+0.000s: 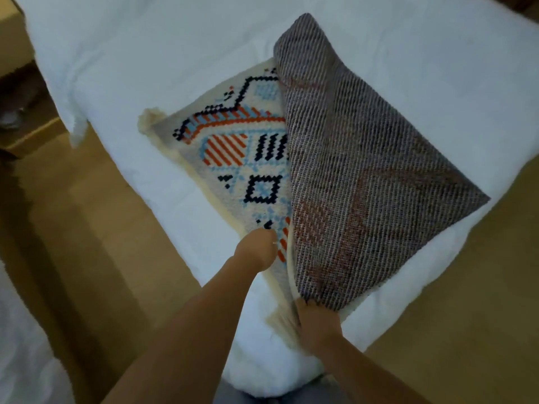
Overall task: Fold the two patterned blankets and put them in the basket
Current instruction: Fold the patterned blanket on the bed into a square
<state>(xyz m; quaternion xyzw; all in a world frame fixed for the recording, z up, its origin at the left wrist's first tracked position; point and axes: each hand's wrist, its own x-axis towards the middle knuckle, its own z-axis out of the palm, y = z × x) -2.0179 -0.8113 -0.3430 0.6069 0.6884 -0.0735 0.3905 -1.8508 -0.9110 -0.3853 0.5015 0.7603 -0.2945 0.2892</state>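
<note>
A patterned blanket (248,158) with orange, light blue and black shapes on cream lies on the white bed (145,68). Its right part is turned over toward the left, so the grey woven underside (364,170) faces up. My left hand (258,252) presses down on the patterned face near the blanket's near edge, fingers closed. My right hand (318,325) grips the near corner of the lifted flap. Cream fringe shows at the left corner and at the near end. No second blanket and no basket are in view.
The bed corner points toward me, with tan floor (102,228) on the left and on the right. A wooden piece of furniture (17,83) stands at the far left. A white cloth edge shows at the bottom left.
</note>
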